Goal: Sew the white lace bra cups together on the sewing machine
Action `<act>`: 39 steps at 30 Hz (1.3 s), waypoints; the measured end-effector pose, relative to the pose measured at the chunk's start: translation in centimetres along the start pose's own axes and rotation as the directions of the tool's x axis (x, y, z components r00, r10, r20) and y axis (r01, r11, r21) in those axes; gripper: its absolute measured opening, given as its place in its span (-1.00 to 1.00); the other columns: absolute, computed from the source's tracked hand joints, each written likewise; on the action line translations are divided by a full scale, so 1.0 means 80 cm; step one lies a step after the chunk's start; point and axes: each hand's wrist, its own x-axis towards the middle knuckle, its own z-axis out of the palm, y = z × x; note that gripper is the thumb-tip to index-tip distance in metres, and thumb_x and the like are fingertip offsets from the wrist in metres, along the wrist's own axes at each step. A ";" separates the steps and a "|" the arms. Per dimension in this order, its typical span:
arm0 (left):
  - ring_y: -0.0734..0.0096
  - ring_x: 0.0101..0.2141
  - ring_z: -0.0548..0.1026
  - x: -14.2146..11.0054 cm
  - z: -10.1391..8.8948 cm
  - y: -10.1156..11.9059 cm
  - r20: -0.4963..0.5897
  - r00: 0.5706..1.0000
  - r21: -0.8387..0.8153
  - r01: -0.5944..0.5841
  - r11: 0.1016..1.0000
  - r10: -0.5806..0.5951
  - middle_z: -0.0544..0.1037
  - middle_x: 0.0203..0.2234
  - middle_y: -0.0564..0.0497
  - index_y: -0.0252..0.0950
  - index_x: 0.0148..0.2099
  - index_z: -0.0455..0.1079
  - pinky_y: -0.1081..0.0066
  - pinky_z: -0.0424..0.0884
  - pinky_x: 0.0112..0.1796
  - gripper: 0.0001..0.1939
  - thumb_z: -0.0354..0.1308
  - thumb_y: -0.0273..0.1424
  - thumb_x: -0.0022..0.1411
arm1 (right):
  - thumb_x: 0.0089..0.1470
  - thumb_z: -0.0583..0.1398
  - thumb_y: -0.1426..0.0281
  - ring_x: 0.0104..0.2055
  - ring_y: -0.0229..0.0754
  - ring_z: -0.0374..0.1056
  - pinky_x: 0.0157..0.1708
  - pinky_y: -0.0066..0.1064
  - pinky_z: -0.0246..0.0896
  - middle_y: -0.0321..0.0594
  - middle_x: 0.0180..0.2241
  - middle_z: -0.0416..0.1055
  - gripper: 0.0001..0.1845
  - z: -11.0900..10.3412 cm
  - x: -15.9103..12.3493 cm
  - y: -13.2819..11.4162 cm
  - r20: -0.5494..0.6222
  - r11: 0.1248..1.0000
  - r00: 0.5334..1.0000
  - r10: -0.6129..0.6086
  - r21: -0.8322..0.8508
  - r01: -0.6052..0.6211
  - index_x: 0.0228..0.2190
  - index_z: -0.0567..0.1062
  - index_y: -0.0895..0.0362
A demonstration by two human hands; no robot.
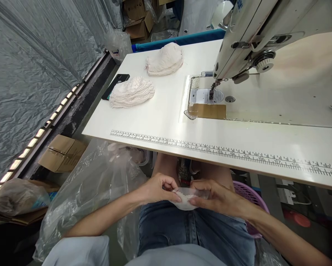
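Observation:
Over my lap, below the table's front edge, my left hand (158,190) and my right hand (216,197) both grip a small sheer white piece of lace-trimmed fabric (185,201). The left thumb and fingers pinch its left end. On the other end, my right thumb lies across the front while the fingers are behind it, partly hidden. On the white table (166,114) lie a near stack of cream lace-edged pieces (132,94) and a farther stack of pale pieces (166,61).
A sewing machine (243,48) stands at the right, its needle area (211,92) over a metal plate. A dark phone (110,88) lies beside the near stack. A ruler strip (210,147) runs along the table's front. A plastic bag (93,192), carton (62,153) and purple basket (256,195) are lower down.

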 end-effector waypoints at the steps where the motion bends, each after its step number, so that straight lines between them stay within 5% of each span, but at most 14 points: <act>1: 0.59 -0.57 0.28 0.000 0.000 -0.001 -0.002 1.000 0.009 -0.006 1.000 0.006 0.39 -0.64 0.12 -0.39 -0.48 0.42 0.57 0.15 -0.51 -0.72 0.35 -0.28 -0.16 | 0.08 0.11 0.10 -0.49 -0.30 0.10 -0.53 -0.51 -0.02 -0.34 -0.54 0.17 -0.62 0.001 0.001 0.000 -0.005 1.000 1.000 -0.006 0.002 0.006 -0.49 0.38 0.17; 10: 0.45 -0.44 0.42 -0.004 -0.001 0.000 0.104 0.994 0.022 -0.032 0.999 0.029 0.53 -0.46 0.03 -0.36 -0.22 0.45 0.53 0.28 -0.39 -0.60 0.36 -0.29 -0.14 | 0.14 0.06 0.14 -0.49 -0.32 0.07 -0.53 -0.50 -0.04 -0.33 -0.52 0.16 -0.65 0.000 0.003 -0.004 0.030 0.999 0.999 -0.034 -0.032 0.035 -0.46 0.37 0.17; 23: 0.46 -0.47 0.43 -0.002 0.000 -0.005 0.043 0.999 0.062 0.011 0.998 -0.014 0.54 -0.52 0.05 -0.38 -0.26 0.52 0.56 0.27 -0.40 -0.70 0.31 -0.38 -0.11 | 0.10 0.10 0.20 -0.42 -0.24 0.22 -0.45 -0.47 0.09 -0.24 -0.45 0.33 -0.69 -0.006 0.002 0.002 0.044 0.998 0.999 0.023 -0.060 -0.020 -0.38 0.45 0.20; 30: 0.57 -0.54 0.31 -0.002 -0.004 -0.004 0.143 0.990 0.022 -0.027 0.999 0.023 0.46 -0.58 0.10 -0.38 -0.27 0.52 0.58 0.16 -0.50 -0.72 0.31 -0.36 -0.09 | 0.11 0.09 0.22 -0.45 -0.26 0.19 -0.47 -0.48 0.05 -0.29 -0.51 0.26 -0.70 -0.006 0.008 -0.009 0.067 0.992 0.997 -0.033 -0.117 0.041 -0.49 0.41 0.18; 39: 0.58 -0.58 0.28 -0.002 -0.004 0.004 0.013 0.999 0.085 0.039 0.996 -0.040 0.43 -0.63 0.07 -0.40 -0.45 0.50 0.56 0.14 -0.52 -0.80 0.30 -0.32 -0.07 | 0.07 0.12 0.30 -0.41 -0.25 0.22 -0.46 -0.49 0.07 -0.28 -0.49 0.31 -0.80 -0.011 0.002 -0.008 0.068 0.989 0.998 -0.006 -0.145 0.015 -0.46 0.42 0.18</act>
